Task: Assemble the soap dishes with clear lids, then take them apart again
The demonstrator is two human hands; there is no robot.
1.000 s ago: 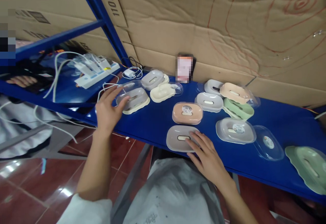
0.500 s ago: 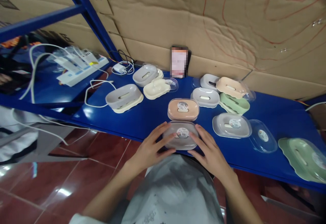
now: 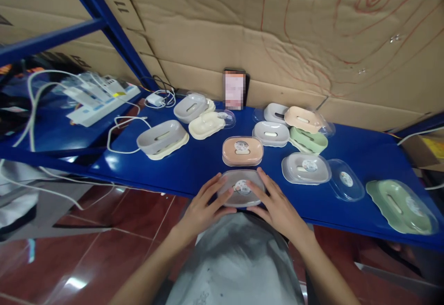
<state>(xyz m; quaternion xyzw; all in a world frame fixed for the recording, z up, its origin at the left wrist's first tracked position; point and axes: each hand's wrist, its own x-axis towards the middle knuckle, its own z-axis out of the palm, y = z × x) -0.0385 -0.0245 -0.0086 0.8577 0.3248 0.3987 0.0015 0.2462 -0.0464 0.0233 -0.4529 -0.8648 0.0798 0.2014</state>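
Observation:
A grey soap dish point(image 3: 239, 199) with a clear lid and a round label lies at the table's front edge, right before my body. My left hand point(image 3: 208, 203) grips its left side, fingers spread over the lid and thumb along the near edge. On the other side my right hand point(image 3: 275, 201) holds it the same way, its index finger beside the label. Just beyond is a lidded peach soap dish point(image 3: 243, 158), a narrow gap away. To the right sits another lidded grey soap dish point(image 3: 294, 173), with a loose clear lid point(image 3: 347, 184) beside it.
Several grey and cream dish parts point(image 3: 163, 133) lie at the left; grey, peach and green ones point(image 3: 310, 142) cluster back right. A green dish point(image 3: 395, 203) is far right. A phone point(image 3: 234, 90) leans on the cardboard point(image 3: 194, 41). A power strip point(image 3: 104, 106) and cables lie left.
The view has turned a little to the right. Both hands stay on the grey soap dish, which now sits slightly farther from the peach one, nearer to me.

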